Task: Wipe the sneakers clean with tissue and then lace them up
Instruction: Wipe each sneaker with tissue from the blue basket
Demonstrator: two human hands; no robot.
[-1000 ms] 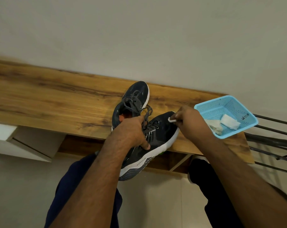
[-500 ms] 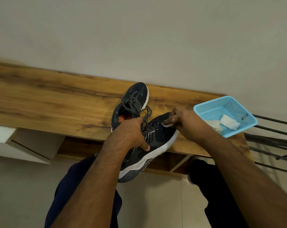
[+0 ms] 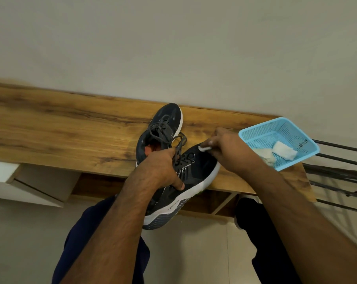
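The left hand (image 3: 163,171) grips a dark grey mesh sneaker (image 3: 196,173) by its laced middle, fingers curled round the upper, heel tilted out past the front edge of the wood-grain desk (image 3: 71,136). The right hand (image 3: 229,150) pinches a small wad of white tissue (image 3: 204,148) against the toe. A second matching sneaker (image 3: 165,124) lies on the desk behind, grey laces loose. At the right corner sits a perforated light-blue plastic basket (image 3: 255,132) holding crumpled tissues (image 3: 284,150).

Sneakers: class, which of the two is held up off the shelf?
The nearer sneaker, gripped by the left hand and wiped with tissue; the far sneaker rests on the wooden shelf.
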